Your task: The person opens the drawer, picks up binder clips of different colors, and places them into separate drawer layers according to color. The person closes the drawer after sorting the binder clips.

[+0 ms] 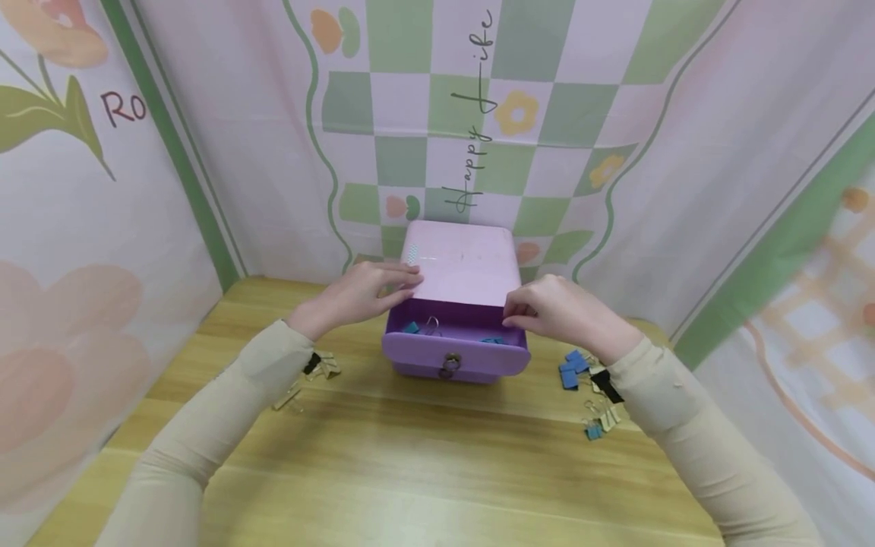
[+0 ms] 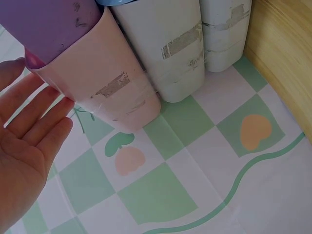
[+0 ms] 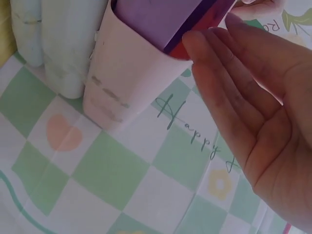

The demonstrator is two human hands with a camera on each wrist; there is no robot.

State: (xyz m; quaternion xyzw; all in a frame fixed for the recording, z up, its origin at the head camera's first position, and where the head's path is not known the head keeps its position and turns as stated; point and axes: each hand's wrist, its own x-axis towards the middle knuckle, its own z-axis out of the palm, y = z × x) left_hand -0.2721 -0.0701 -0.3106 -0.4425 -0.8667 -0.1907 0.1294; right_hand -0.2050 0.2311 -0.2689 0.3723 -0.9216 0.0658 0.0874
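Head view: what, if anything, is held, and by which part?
No clear grip: left hand and right hand are near the front corners of the pink plastic drawer cabinet; any pinch is unclear.

Curtained tabletop booth | patterned cloth (image 1: 273,152) on three sides (rather homely) | wooden table (image 1: 444,471)

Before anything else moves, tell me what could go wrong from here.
First, the right hand has its fingers by the edge of the pink top, right beside the open purple drawer; they might get pinched if the drawer slid in. Second, the black clip lies close by the right sleeve, so a lowered forearm could sweep it aside. Third, a jerk on the drawer may shift the teal clip inside it.
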